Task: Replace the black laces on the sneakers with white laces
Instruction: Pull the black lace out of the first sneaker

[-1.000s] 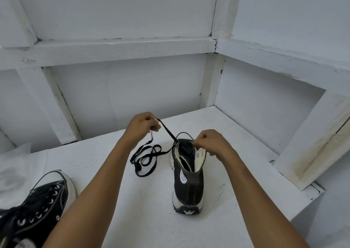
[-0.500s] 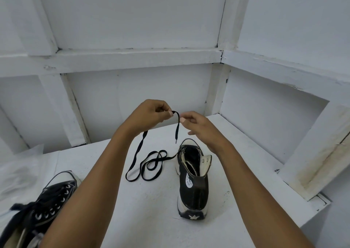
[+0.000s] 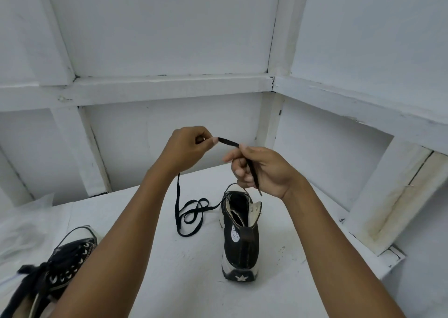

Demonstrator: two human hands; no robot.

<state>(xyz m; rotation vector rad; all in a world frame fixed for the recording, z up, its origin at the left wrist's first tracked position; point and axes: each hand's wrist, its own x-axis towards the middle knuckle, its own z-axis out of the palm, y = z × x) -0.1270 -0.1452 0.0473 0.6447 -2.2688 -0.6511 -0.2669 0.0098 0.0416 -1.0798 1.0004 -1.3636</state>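
A black high-top sneaker with a white sole stands on the white table, heel toward me, its eyelets bare. A black lace lies looped on the table left of it and rises to my hands. My left hand pinches the lace above the table. My right hand grips the lace's end part, whose tip hangs down past my palm. A short stretch of lace runs taut between both hands. A second black sneaker with its black lace still threaded lies at the lower left.
White walls and wooden beams enclose the table at the back and right. A clear plastic sheet lies at the far left. The table's right edge drops off near a slanted white post.
My right hand left the sneaker, rose and took hold of the lace's free end. Both hands lifted higher, and the lace end has come out of the sneaker.
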